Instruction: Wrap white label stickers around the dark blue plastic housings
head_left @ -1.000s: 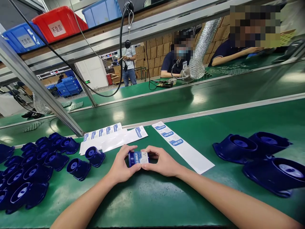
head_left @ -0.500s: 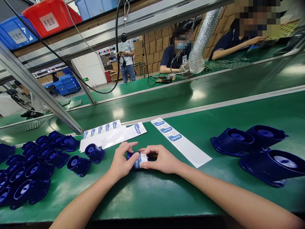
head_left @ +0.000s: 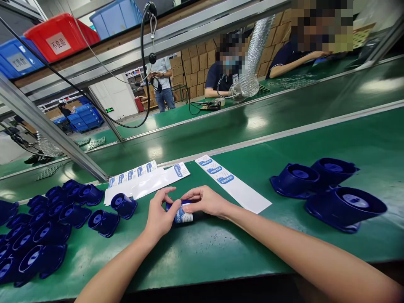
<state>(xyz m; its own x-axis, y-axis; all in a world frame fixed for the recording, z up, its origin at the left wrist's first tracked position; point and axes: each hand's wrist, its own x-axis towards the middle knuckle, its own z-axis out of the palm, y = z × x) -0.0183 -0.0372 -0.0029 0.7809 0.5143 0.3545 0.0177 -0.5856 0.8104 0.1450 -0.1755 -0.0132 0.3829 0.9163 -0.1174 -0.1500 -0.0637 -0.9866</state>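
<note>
Between my hands a dark blue plastic housing (head_left: 169, 206) lies on its side on the green bench, with a white-and-blue printed label (head_left: 186, 216) on the face toward me. My left hand (head_left: 158, 215) grips its left end, thumb against the edge of the label. From the right, my right hand (head_left: 210, 201) closes round the other end; its thumb presses on the label while the fingertips sit on top. Part of the housing is hidden by my fingers. Just beyond lies a label strip (head_left: 233, 184) with a few labels left on its white backing.
Many similar blue housings (head_left: 52, 231) crowd the bench at left; three more housings (head_left: 344, 206) stand at right. Other label sheets (head_left: 132, 176) lie behind my left hand. A metal frame post (head_left: 57, 126) rises at left. Co-workers (head_left: 221, 80) sit across the green conveyor (head_left: 189, 143).
My right hand has shifted slightly, its thumb moving up and along the label, so more of the print shows. The whole view has swung a little to the right.
</note>
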